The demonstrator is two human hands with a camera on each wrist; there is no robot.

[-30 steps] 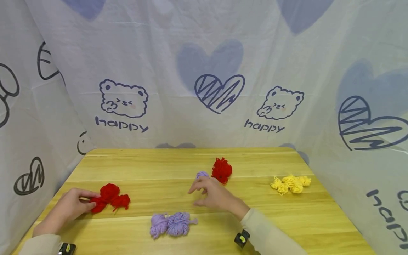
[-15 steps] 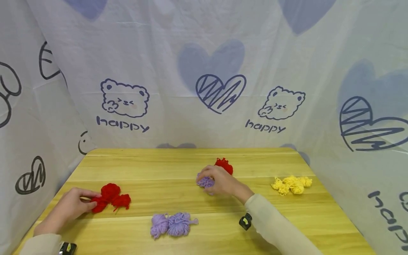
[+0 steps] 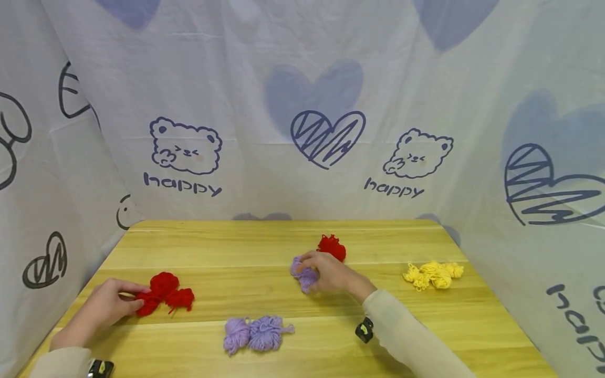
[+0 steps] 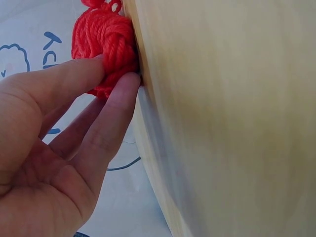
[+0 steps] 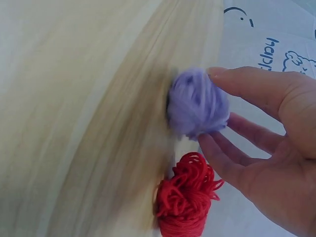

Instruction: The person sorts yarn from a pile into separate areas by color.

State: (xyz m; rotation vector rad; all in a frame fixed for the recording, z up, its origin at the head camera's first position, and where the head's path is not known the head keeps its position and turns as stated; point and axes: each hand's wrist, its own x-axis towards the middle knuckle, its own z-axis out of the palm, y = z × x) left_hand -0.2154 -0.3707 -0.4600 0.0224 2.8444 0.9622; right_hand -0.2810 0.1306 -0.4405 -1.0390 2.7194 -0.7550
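Observation:
At the table's left side, my left hand (image 3: 106,304) pinches one end of a bundle of red yarn (image 3: 164,284). In the left wrist view, thumb and fingertips press into the wound red strands (image 4: 103,42). Farther back, right of the middle, my right hand (image 3: 328,270) has its thumb and fingers round a small skein of purple yarn (image 3: 302,275). The right wrist view shows that purple skein (image 5: 197,103), slightly blurred, between thumb and fingertips. Just behind it lies a tangle of red yarn (image 3: 332,248), partly hidden by the right hand in the head view.
Another bundle of purple yarn (image 3: 259,333) lies near the front middle of the wooden table (image 3: 227,252). Yellow yarn (image 3: 434,274) lies on the right side. A white printed cloth (image 3: 255,178) hangs behind the table and along both sides.
My right hand has moved back and slightly right to the small purple skein and taken hold of it. The skein has turned and shifted slightly forward. My left hand stays put.

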